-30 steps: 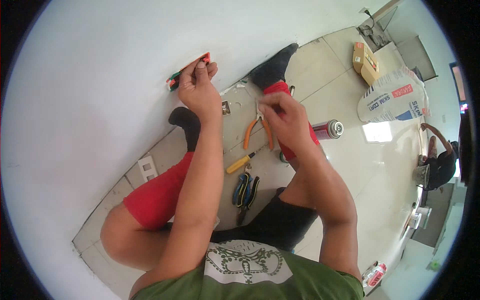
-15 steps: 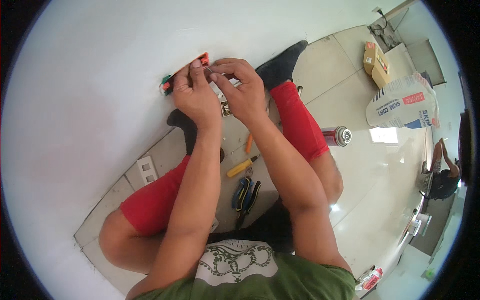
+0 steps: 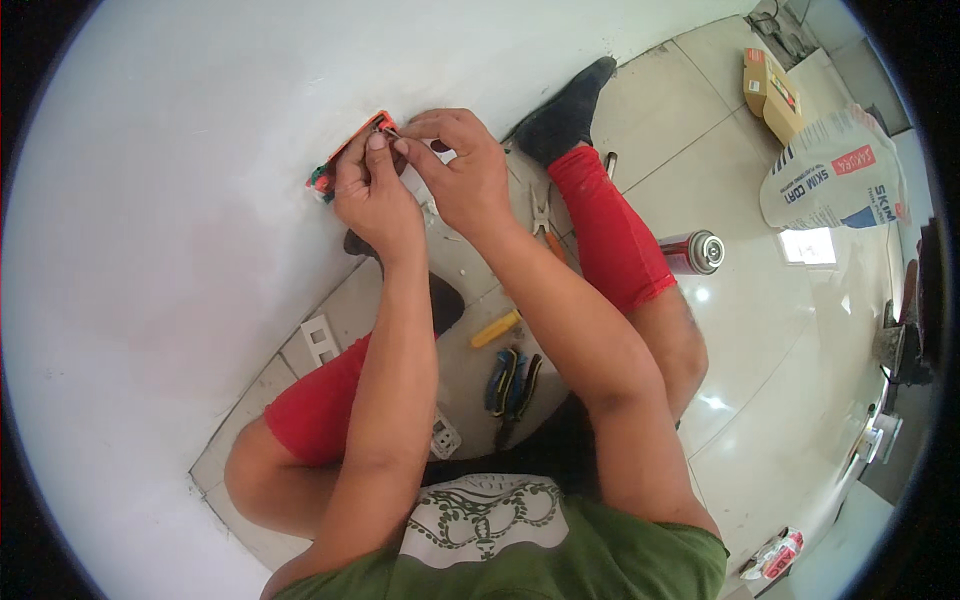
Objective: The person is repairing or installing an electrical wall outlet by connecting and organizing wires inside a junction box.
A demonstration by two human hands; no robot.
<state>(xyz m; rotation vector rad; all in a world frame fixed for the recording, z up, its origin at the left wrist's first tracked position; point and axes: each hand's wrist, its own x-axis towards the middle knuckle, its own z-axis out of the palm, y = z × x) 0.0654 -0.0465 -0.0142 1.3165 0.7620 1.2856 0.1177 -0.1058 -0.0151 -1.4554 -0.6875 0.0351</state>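
Observation:
An orange wall box [image 3: 376,120] is set in the white wall, with green and red wire ends [image 3: 322,180] at its lower left end. Right at the box, my left hand [image 3: 380,205] is closed, thumb and fingers pinched at its upper part. Beside it, my right hand [image 3: 462,175] pinches a thin wire [image 3: 393,132] between thumb and forefinger. The wire reaches toward my left fingertips. What my left fingers grip is too small and covered to make out.
Between my legs lie a yellow screwdriver handle [image 3: 495,328], blue-and-black pliers [image 3: 500,385] and a white socket frame [image 3: 445,437]. Orange-handled pliers [image 3: 542,213] rest near my right shin. A white cover plate [image 3: 320,341], a spray can [image 3: 693,252], a bag [image 3: 835,175] and a cardboard box [image 3: 772,95] stand around.
The view has shifted slightly. Both hands stay pinched together at the wall box. More of the orange-handled pliers and the socket frame shows, and the person at far right is out of sight.

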